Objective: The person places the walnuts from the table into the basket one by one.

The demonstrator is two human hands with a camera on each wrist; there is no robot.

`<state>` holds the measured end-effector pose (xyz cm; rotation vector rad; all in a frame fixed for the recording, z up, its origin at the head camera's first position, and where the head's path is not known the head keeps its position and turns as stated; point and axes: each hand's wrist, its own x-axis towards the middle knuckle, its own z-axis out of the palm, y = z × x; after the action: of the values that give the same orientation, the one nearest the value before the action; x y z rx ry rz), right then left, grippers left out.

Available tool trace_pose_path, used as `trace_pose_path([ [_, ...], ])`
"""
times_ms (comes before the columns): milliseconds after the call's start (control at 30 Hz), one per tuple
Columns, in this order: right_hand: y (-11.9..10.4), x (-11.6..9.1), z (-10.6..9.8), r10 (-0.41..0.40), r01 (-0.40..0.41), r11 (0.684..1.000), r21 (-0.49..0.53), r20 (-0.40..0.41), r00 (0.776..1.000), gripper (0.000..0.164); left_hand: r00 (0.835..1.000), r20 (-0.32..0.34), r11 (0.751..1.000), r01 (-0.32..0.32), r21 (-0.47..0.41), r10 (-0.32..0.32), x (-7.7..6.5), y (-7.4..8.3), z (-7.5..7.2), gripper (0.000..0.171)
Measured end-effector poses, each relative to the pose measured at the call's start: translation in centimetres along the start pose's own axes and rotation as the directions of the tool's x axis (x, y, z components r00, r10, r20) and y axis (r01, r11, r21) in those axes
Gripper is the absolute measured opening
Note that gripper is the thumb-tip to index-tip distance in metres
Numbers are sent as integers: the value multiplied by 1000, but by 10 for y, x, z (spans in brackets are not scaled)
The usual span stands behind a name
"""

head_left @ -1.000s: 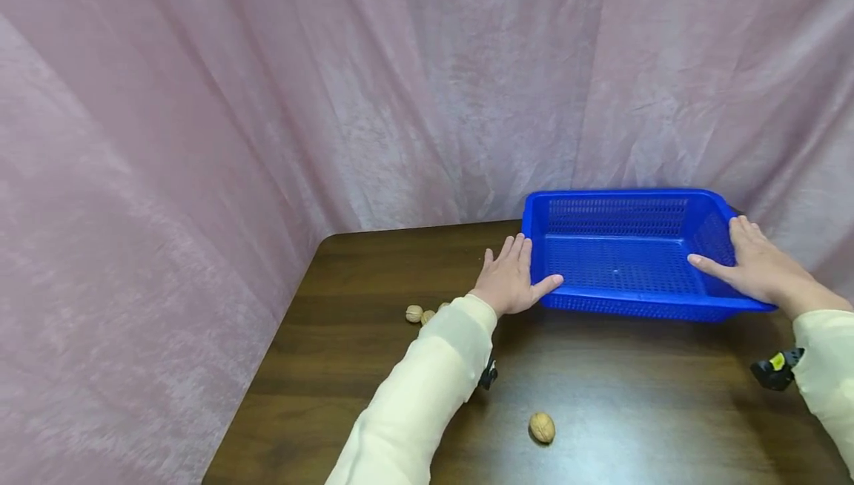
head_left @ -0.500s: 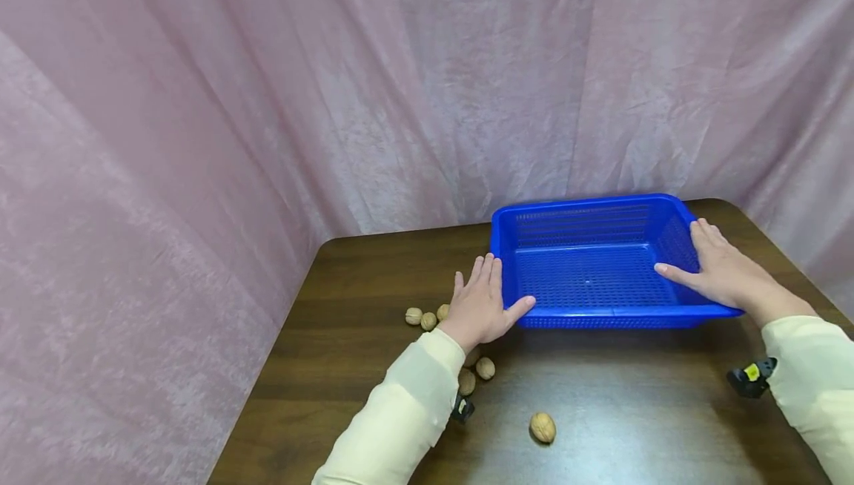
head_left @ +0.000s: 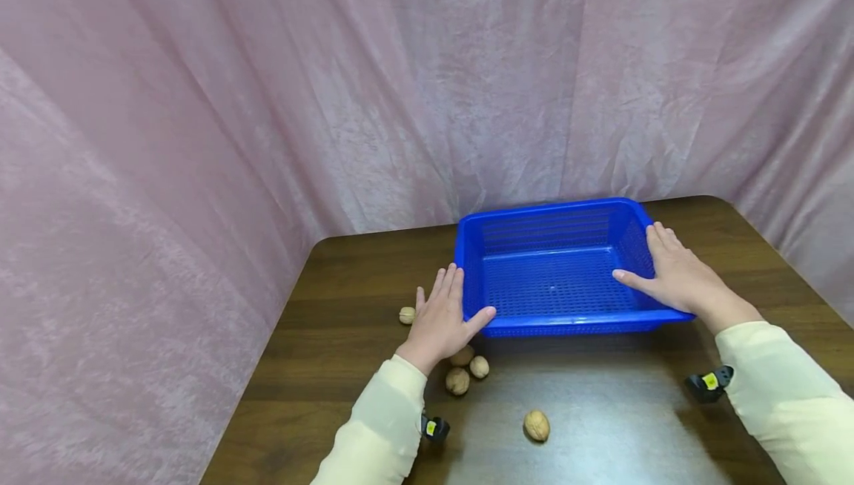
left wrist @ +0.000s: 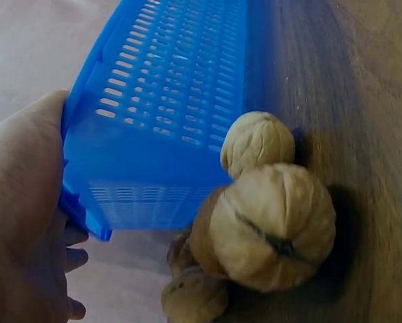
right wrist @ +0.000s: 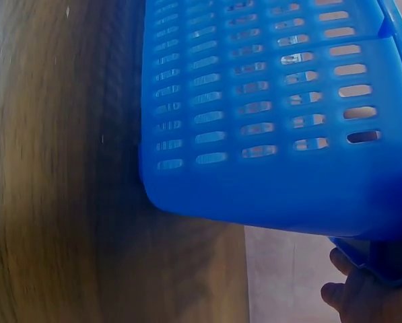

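A blue plastic basket with slotted walls sits between my two hands near the back of the table; nothing lies in it. My left hand presses its left side, fingers straight, thumb across the front corner of the rim. On the right side, my right hand rests along the rim with straight fingers outside and the thumb over the inside. Several walnuts lie close by my left wrist, among them a pale walnut and a browner walnut. In the left wrist view, a large walnut lies close to the basket.
One walnut lies apart near the front of the brown wooden table. Another walnut shows left of my left hand, which may hide more. A pink curtain hangs behind the table's back edge.
The basket has moved left and slightly nearer, with both hands on it. My left hand now covers walnuts that showed beside it, while others by the wrist have come into view.
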<state>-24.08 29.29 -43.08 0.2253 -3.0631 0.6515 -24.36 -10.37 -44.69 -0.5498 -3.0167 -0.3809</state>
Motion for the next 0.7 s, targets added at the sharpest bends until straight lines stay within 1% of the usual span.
trace_pose_path([
  [200, -13, 2, 6, -6, 6, 1000, 17, -6, 1000, 114, 1000, -14, 999, 11, -38, -12, -8, -12, -3, 105],
  [333, -18, 6, 8, -12, 13, 1000, 29, -19, 1000, 112, 999, -34, 999, 5, -49, -6, -8, -17, -5, 104],
  [433, -20, 9, 8, -19, 20, 999, 35, -29, 999, 110, 999, -50, 999, 9, -42, -12, -6, -20, -6, 104],
  [567, -19, 11, 6, -32, 36, 997, 65, -63, 997, 104, 998, -62, 999, 9, -43, -12, -3, -21, -6, 104],
  [700, -16, 2, 5, -48, 60, 991, 116, -107, 993, 94, 998, -58, 998, 8, -54, -11, -3, -19, -5, 101],
])
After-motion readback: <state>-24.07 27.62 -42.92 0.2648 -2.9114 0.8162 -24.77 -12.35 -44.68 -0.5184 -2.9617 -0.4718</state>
